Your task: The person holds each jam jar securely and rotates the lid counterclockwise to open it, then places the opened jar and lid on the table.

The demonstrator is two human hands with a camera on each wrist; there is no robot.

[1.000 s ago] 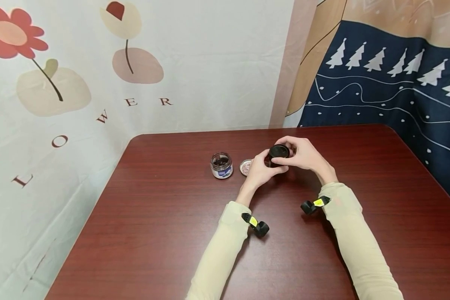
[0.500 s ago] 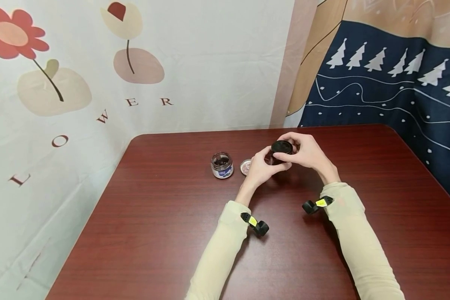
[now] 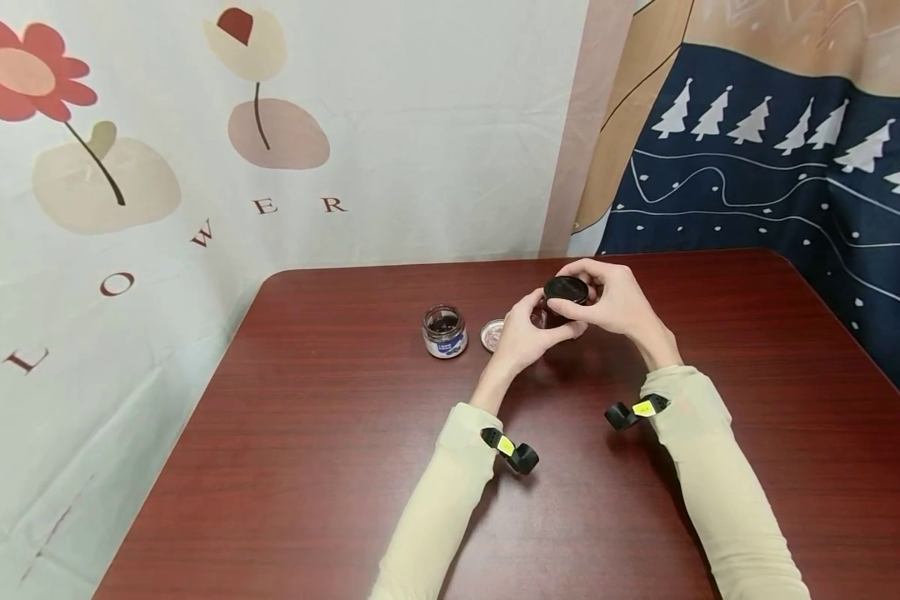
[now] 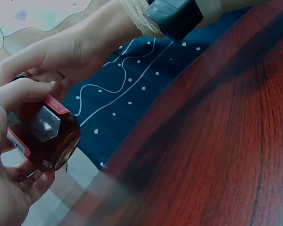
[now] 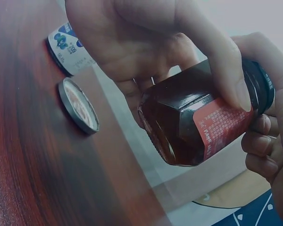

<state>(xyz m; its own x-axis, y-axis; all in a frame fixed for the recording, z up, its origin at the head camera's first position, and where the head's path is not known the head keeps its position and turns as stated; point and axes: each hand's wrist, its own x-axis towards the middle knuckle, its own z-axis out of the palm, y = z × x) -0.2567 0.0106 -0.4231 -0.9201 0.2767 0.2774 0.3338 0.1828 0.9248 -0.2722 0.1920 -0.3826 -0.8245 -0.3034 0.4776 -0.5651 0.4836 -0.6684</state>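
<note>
And here's the table (image 3: 322, 467), a broad dark red-brown top, wood grain running across it, rounded at the far corners, a soft gloss near the middle. Behind it hangs a pale cloth (image 3: 435, 125), printed with a red flower (image 3: 21, 71) and the letters L, O, W, E, R, edged by a dusty-pink band (image 3: 566, 125). Over to the right, a navy cloth (image 3: 765, 187) shows white fir trees and wavy lines.

Now the action, up toward the far edge: a dark glass jar (image 5: 167, 110) with a red label is held above the tabletop. The left hand (image 3: 525, 340) is curled round its body, thumb on the label; the right hand (image 3: 621, 302) has fingers and thumb bent round the black lid (image 3: 567, 289) at its neck. Just left, an open jar (image 3: 444, 333) stands upright, blue-and-white label showing, and between lies a loose lid (image 5: 79, 106), pale inside up.
</note>
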